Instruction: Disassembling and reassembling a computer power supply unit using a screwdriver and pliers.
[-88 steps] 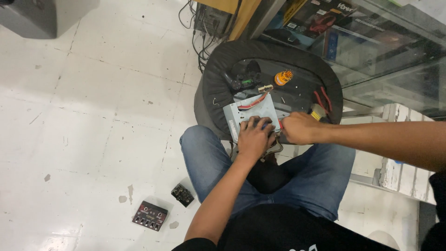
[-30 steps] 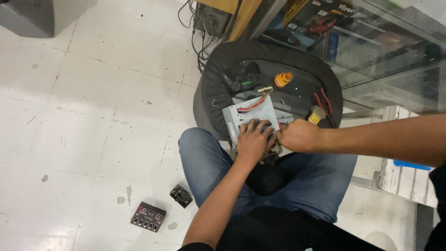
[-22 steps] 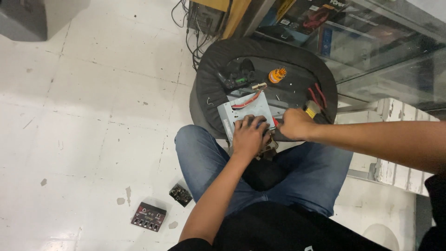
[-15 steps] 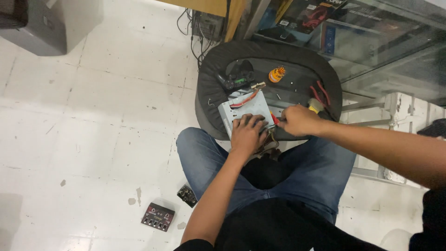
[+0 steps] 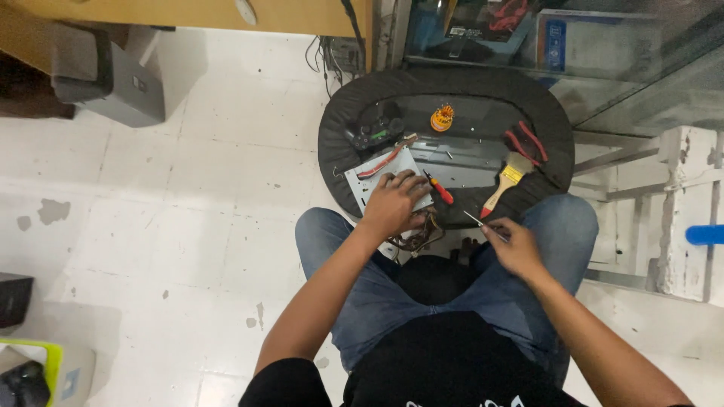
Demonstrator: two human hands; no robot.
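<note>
Head view: left hand (image 5: 392, 203) spread flat on grey metal case (image 5: 375, 175); right hand (image 5: 514, 245) (fingers closed) pinches thin screwdriver (image 5: 483, 224).

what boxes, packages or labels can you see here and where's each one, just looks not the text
Blue-edged box: top right, behind the glass of the cabinet, rectangular, grey face with a blue band on its left.
Red-and-black package: top centre-right, behind the same glass, partly cut off by the frame.
Small label: on the grey case at top left, a dark patch.
No screen shows.

floor (image 5: 188, 188): white tiles, scuffed, chipped | wooden desk (image 5: 226, 13) along top | glass cabinet (image 5: 603, 53) top right | grey box (image 5: 113, 79) top left
</note>
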